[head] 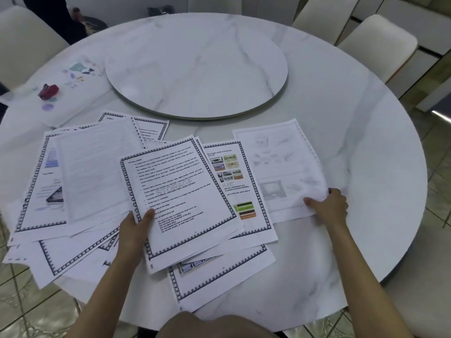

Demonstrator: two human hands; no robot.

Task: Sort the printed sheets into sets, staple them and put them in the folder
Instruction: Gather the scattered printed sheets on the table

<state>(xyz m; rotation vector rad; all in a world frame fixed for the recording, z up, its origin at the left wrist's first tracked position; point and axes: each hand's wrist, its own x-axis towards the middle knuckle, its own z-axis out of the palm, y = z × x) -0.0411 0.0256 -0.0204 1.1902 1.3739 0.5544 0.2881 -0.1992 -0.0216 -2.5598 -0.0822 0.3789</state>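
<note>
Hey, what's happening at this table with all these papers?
A person is sorting printed sheets spread across the near side of a round marble table. The left hand grips a bordered text page on top of the pile, while the right hand pinches the edge of a faintly printed sheet at the right. A red stapler sits untouched at the far left.

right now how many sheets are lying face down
2. One face-down sheet lies atop the left pile; the second face-down sheet is at the right, its corner held by the right hand. More may be hidden underneath.
</note>
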